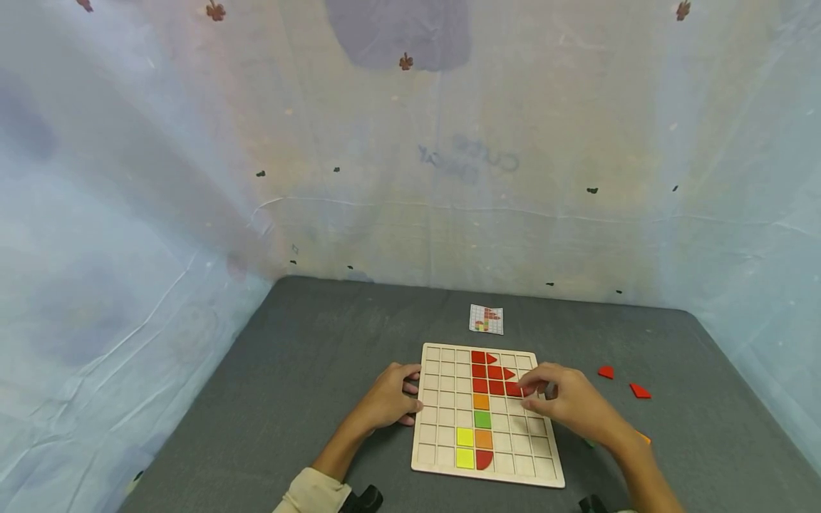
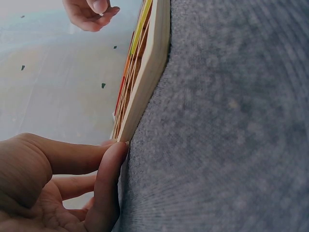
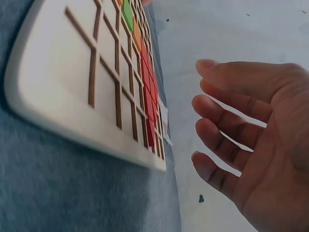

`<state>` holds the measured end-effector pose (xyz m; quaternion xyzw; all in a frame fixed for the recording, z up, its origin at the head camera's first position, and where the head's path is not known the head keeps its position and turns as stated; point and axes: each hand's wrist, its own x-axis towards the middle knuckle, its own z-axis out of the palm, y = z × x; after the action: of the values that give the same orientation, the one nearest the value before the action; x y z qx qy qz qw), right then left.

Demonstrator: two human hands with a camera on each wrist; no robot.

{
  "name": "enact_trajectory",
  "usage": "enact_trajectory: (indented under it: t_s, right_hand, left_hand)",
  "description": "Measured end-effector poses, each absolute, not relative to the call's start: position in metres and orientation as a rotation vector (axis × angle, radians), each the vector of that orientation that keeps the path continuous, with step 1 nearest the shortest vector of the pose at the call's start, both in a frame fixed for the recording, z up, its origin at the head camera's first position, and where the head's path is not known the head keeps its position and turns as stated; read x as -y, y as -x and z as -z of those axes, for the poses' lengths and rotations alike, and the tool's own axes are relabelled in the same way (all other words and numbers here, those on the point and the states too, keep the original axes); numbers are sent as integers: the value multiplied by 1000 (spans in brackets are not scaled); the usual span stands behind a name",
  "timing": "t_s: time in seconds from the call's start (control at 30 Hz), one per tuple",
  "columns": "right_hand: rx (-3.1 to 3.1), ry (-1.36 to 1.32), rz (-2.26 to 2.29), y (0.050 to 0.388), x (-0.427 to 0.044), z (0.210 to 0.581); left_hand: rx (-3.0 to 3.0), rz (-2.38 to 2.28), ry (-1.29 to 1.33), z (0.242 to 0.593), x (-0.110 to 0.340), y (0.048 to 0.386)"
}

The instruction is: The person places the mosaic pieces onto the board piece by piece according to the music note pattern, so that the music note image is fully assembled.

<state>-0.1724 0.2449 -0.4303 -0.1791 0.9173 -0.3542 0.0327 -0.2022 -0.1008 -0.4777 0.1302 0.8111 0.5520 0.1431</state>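
Note:
A pale wooden grid board lies on the dark table. My left hand holds its left edge, with thumb and index finger against the rim in the left wrist view. Over the board's right part hovers my right hand; its relaxed fingers hold nothing in the right wrist view. Red tiles fill cells in the upper rows, some with pointed ends. Below them sit an orange tile, a green tile, yellow tiles, another orange tile and a red rounded tile.
A small printed card with a coloured grid pattern lies behind the board. Loose red pieces are to the right. An orange piece and a green piece show partly beside the right forearm. Pale sheeting surrounds the table.

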Motion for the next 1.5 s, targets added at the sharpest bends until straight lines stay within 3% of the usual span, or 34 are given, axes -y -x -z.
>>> enact_trajectory:
  t_s: [1.5]
  right_hand:
    - [-2860, 76, 799, 139, -383, 444]
  left_hand:
    - [-2335, -1596, -356, 479, 101, 202]
